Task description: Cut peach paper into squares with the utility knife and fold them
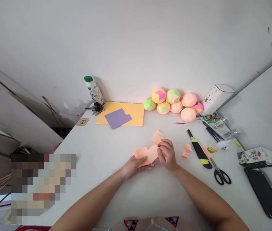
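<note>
Peach paper pieces [153, 154] are held up between both hands above the white table. My left hand [133, 168] is closed on their left part, with the thumb on top and the fingers underneath. Fingers of my right hand [167, 154] pinch the right edge. Another peach paper piece [158, 135] sticks out just beyond the right fingertips; whether it is joined to the held paper I cannot tell. To the right of my right hand lie small peach paper scraps [187, 150].
Faceted paper balls [171, 101] are stacked against the wall. A utility knife [201, 152] and black-handled scissors [222, 176] lie at right, near a milk carton [257, 158] and a phone [267, 194]. Purple paper [118, 118] rests on a yellow sheet [136, 112], beside a bottle [94, 89].
</note>
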A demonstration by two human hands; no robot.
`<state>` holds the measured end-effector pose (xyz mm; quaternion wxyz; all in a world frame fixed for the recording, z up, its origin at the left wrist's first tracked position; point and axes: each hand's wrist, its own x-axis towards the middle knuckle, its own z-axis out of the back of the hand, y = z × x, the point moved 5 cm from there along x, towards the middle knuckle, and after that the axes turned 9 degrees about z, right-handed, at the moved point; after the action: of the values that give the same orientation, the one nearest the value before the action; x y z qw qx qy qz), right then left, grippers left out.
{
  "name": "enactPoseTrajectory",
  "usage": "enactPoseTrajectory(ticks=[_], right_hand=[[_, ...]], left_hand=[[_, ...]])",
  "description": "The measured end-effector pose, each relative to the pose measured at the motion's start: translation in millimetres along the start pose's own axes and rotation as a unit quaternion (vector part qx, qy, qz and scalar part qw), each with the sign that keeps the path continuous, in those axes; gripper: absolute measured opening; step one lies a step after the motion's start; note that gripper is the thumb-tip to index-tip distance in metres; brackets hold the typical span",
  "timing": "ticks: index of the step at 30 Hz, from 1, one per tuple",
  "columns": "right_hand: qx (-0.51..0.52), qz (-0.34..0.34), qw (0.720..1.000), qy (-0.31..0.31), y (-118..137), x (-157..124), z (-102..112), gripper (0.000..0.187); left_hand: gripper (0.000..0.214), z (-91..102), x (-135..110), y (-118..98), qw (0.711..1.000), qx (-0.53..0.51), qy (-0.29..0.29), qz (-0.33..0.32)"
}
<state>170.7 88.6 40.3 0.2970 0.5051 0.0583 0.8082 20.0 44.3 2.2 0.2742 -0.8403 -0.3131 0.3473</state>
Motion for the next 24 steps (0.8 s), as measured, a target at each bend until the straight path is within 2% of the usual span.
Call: enactPoseTrajectory(ticks=[2,4,8,10,12,15,19,21,24], right_hand=[[-0.049,-0.018,0.998,-0.039,-9.2,-2.3,4.9,0.016],[-0.110,-0.048,0.992,-0.047,-21.6,-6.9,6.3,0.014],[-0.210,-0.109,0.971,0.035,-43.7,-18.2,-2.3,0.006],[-0.227,-0.116,0.966,0.047,-45.0,-20.3,-3.9,0.006],[-0.207,-0.100,0.973,0.026,-37.6,-17.6,-2.1,0.008],[-0.109,-0.051,0.993,0.009,-16.0,-9.6,-1.0,0.009],[0.009,-0.001,0.997,0.074,11.7,-5.8,-10.2,0.006],[0.046,-0.001,0.993,0.106,17.3,-7.9,-16.3,0.014],[0.090,-0.002,0.989,0.117,17.5,-11.3,-21.9,0.020]], left_hand=[[0.034,3.3,1.1,2.2,1.000,-0.006,-0.016,0.005],[0.035,5.9,2.0,4.1,1.000,-0.012,-0.025,0.008],[0.036,9.1,2.3,7.0,0.999,-0.013,-0.033,0.014],[0.035,9.5,2.0,7.8,0.999,-0.010,-0.034,0.016],[0.035,9.2,1.8,8.2,0.999,-0.004,-0.035,0.016],[0.036,7.3,1.5,7.5,0.999,0.010,-0.037,0.008],[0.032,-0.1,0.9,4.8,0.999,0.052,-0.007,-0.011],[0.028,-3.5,0.3,3.6,0.996,0.084,0.003,-0.017],[0.023,-7.0,-1.0,2.0,0.991,0.134,0.000,-0.020]])
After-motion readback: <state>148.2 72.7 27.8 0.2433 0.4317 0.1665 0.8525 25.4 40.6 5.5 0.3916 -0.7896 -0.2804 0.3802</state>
